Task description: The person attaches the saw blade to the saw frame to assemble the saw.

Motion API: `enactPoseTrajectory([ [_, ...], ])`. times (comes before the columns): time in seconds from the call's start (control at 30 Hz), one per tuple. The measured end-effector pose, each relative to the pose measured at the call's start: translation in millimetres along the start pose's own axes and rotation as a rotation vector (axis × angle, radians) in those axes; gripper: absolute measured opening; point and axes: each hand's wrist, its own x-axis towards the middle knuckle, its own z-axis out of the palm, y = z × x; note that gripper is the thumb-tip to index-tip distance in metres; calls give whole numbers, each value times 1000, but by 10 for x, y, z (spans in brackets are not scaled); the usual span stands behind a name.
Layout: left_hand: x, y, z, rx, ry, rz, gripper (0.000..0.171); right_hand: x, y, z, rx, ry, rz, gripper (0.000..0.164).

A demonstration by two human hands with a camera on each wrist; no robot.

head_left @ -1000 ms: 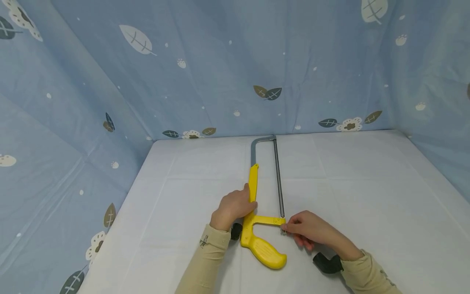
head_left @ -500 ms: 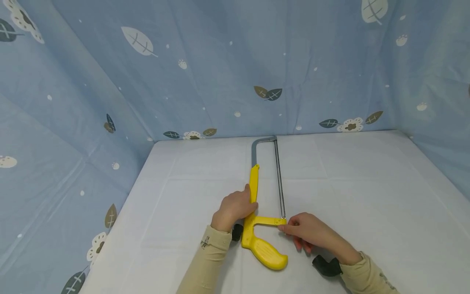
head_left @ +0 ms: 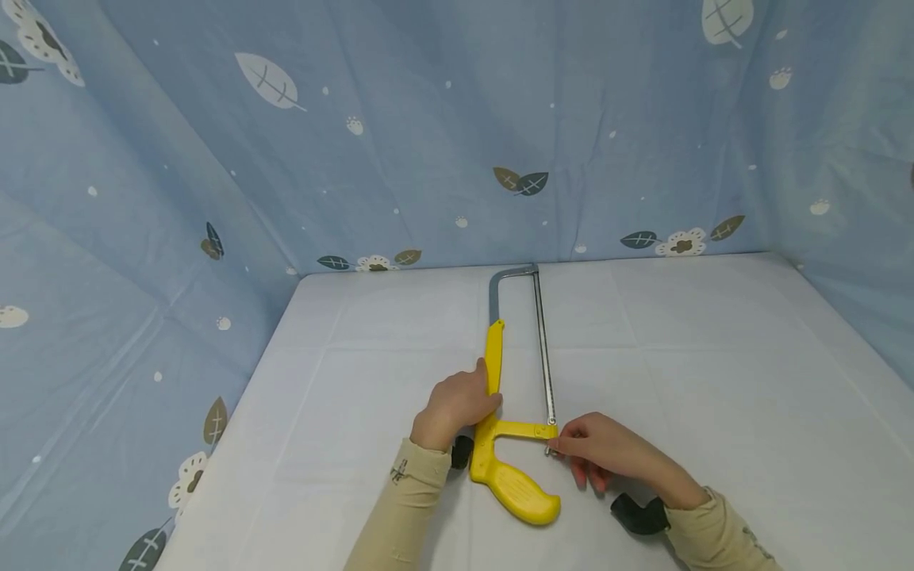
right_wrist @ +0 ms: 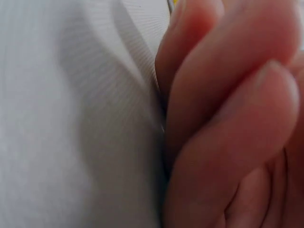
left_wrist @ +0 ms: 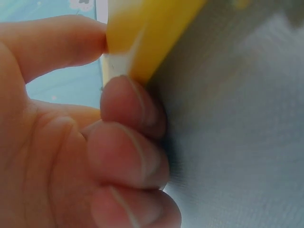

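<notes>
A hacksaw [head_left: 493, 358] with a yellow handle and grey front frame lies flat on the white cloth [head_left: 385, 349]. Its metal blade [head_left: 544, 349] runs along the right side, from the far bend to the yellow cross arm. My left hand [head_left: 457, 400] grips the yellow frame between thumb and fingers; the left wrist view shows curled fingers [left_wrist: 128, 154] against the yellow part [left_wrist: 152, 33]. At the near end of the blade, my right hand [head_left: 603, 444] pinches a small metal wing nut [head_left: 549, 451], mostly covered by the fingertips. Curled right fingers [right_wrist: 228, 128] fill the right wrist view.
Blue leaf-patterned fabric [head_left: 428, 143] hangs behind the table and along both sides. The hacksaw's far bend comes close to the rear fabric. Black wrist devices [head_left: 638, 515] sit at both wrists, low over the cloth.
The right fingertips shift slightly around the wing nut, which was covered half a second ago and now partly shows. The hacksaw and left hand stay almost where they were.
</notes>
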Motion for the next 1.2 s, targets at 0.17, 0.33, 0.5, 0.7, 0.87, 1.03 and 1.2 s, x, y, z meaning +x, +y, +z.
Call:
enactPoseTrajectory([
  [0.17,1,12,-6,10,-4,0,68,9,21,-25,23,-12,-26,33],
  [0.33,-3,19,-7,11,-4,1,68,22,49,-37,11,17,-25,35],
  [0.5,-7,19,0,8,-8,-2,68,20,63,-35,16,21,-15,37],
  [0.7,-16,19,-4,1,-7,1,68,6,45,-34,13,14,-20,37],
  [0.87,-14,7,8,-10,-5,1,68,3,37,-27,-26,19,-18,38],
  [1.03,-15,0,16,-9,3,6,68,2,32,-22,-24,1,-21,39],
  [1.2,-16,-3,16,-5,11,11,68,11,27,-11,-20,-7,-15,38],
])
